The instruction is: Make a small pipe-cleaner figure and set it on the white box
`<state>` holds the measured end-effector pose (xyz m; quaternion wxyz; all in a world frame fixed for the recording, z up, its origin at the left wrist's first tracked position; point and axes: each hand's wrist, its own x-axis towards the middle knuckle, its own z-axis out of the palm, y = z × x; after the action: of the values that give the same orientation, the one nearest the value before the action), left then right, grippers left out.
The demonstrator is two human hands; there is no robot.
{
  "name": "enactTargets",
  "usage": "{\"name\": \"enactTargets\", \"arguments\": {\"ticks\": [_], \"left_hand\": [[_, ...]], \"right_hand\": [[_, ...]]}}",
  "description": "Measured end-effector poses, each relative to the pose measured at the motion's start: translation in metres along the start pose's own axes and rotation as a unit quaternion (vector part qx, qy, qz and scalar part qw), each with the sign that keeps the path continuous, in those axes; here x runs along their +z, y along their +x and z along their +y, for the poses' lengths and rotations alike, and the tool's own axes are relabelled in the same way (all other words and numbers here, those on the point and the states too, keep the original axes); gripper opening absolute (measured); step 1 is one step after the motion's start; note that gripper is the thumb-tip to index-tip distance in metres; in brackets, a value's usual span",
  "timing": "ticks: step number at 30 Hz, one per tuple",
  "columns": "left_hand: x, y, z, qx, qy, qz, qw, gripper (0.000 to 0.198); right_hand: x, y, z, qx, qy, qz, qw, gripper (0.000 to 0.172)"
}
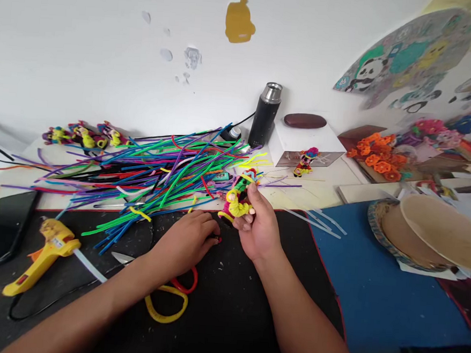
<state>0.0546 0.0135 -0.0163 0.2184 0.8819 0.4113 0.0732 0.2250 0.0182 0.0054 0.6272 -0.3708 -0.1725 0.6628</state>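
Note:
In my right hand [258, 226] is a small pipe-cleaner doll [240, 195], yellow, pink and green, pinched upright between thumb and fingers. My left hand [188, 238] rests low over the black mat [226, 315], its fingers curled and closed. A small dark and red bit [217, 240] shows at its fingertips; I cannot make out what it is. Beneath my left wrist lie scissors with a yellow and red handle [165, 318], their blades partly covered by the forearm. Behind both hands spreads a heap of coloured pipe cleaners [171, 166].
A yellow glue gun [46, 255] and a black phone [1, 230] lie at left. Several finished dolls [85, 135] are at the back left. A black thermos [265, 117] stands beside a white box [308, 138]. Clear glue sticks [324, 223] and a round container [401, 231] lie right.

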Motion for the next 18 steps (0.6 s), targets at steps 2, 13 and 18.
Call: {"name": "enactTargets", "arguments": {"ticks": [2,13,18], "left_hand": [[0.001,0.000,0.001,0.000,0.009,-0.010,1.000,0.005],[-0.006,-0.009,-0.009,-0.026,-0.068,0.020,0.997,0.006],[-0.041,-0.043,-0.030,-0.171,-0.171,0.093,0.966,0.024]], "right_hand": [[0.000,0.000,0.001,0.004,0.007,-0.003,1.000,0.056],[-0.002,0.001,0.012,-0.001,-0.059,-0.018,0.998,0.052],[-0.004,0.003,0.025,0.018,-0.138,-0.031,0.990,0.046]]}}
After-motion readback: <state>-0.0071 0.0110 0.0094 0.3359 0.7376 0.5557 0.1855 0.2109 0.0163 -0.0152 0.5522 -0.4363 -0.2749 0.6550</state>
